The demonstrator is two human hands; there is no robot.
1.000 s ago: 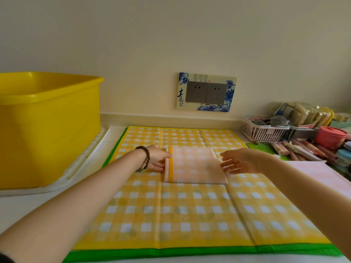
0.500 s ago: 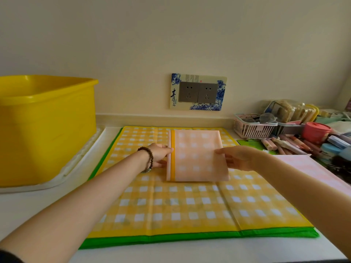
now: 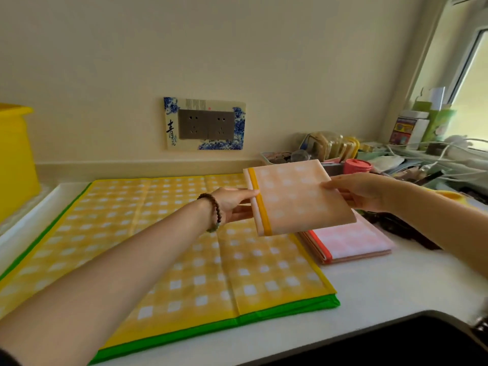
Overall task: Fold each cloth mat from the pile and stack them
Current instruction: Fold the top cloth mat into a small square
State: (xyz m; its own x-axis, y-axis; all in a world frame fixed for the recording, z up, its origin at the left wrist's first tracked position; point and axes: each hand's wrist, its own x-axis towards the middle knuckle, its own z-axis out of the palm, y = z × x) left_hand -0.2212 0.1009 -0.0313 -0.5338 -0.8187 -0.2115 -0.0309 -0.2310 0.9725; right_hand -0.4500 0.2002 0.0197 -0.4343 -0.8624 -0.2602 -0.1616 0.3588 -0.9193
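The step, by my reading, was setting the folded mat (image 3: 295,196) on the stack (image 3: 353,241): best lowered level, edges squared over the stack, both sides let go together — so the folds would not spring open. The mat hung in the air between the hands, tilted, its near corner over the stack. The left hand (image 3: 232,204) pinched its striped left edge, thumb on top; the right hand (image 3: 361,191) gripped the right edge, fingers curled beneath. The stack lay on the counter (image 3: 369,286), just beside the spread mat (image 3: 184,247).
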